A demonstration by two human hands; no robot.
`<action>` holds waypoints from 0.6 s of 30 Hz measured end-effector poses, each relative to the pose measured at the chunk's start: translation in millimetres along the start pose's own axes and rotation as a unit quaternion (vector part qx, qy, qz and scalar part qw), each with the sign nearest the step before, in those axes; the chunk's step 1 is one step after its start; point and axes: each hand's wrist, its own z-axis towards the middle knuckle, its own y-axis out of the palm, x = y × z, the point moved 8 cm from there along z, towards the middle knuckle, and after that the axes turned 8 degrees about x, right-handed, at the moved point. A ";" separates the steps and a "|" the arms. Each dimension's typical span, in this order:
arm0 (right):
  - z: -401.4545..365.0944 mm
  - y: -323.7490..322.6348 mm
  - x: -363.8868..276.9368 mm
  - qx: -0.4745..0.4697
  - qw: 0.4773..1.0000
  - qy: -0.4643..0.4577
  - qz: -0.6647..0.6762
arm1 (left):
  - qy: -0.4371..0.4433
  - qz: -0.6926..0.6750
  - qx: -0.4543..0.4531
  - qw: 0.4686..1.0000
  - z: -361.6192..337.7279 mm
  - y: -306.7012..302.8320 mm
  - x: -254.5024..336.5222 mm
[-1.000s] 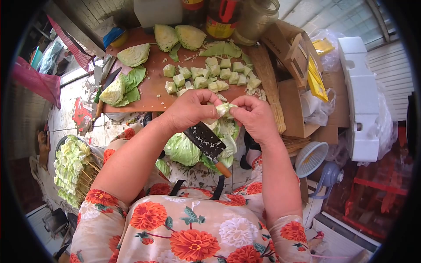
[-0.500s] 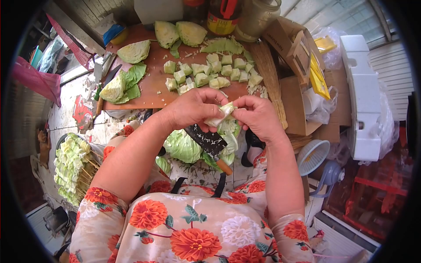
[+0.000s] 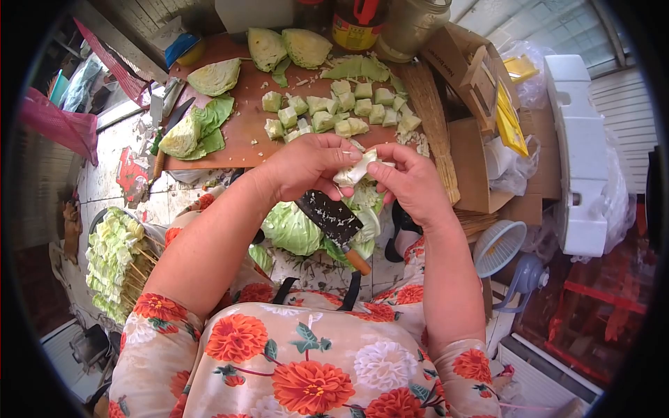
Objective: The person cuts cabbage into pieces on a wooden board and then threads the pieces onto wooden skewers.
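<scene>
Both hands meet near the middle of the view, at the front edge of the wooden board [image 3: 244, 132]. Between them is a pale cabbage piece [image 3: 355, 169]. My left hand [image 3: 306, 166] grips it from the left, its fingers curled round it. The thumb and fingers of my right hand [image 3: 408, 175] pinch its right side. Below the hands a cleaver [image 3: 329, 217] with a wooden handle rests, bits of cabbage on its dark blade, over whole cabbages [image 3: 293, 231]. Several cut cabbage cubes [image 3: 323, 121] lie on the board just beyond my hands.
Cabbage wedges [image 3: 214, 76] and a knife [image 3: 180, 115] lie at the board's back and left. Skewered cabbage [image 3: 115, 261] fills a container at the left. A straw broom [image 3: 428, 118], a cardboard box [image 3: 470, 164] and a white foam box [image 3: 582, 160] stand at the right.
The cabbage piece has turned and shows more of its pale face. The fingers of my right hand have shifted over it, with the thumb now across its right side.
</scene>
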 end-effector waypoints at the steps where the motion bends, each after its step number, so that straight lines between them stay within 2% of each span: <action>1: -0.2 -0.8 -1.2 0.006 1.000 -0.009 -0.005 | 0.000 0.000 0.000 1.000 -0.1 0.0 1.2; 6: -0.4 -0.8 -6.2 0.034 0.998 -0.041 -0.031 | -0.021 -0.064 0.003 0.998 2.1 -2.2 -1.9; 11: 2.1 -0.6 7.8 0.066 0.990 0.061 0.110 | -0.040 -0.083 0.029 0.995 5.6 -3.4 -8.2; 18: 3.6 -1.4 18.0 0.077 0.981 0.095 0.148 | -0.033 -0.100 0.028 0.994 7.2 -1.1 -8.0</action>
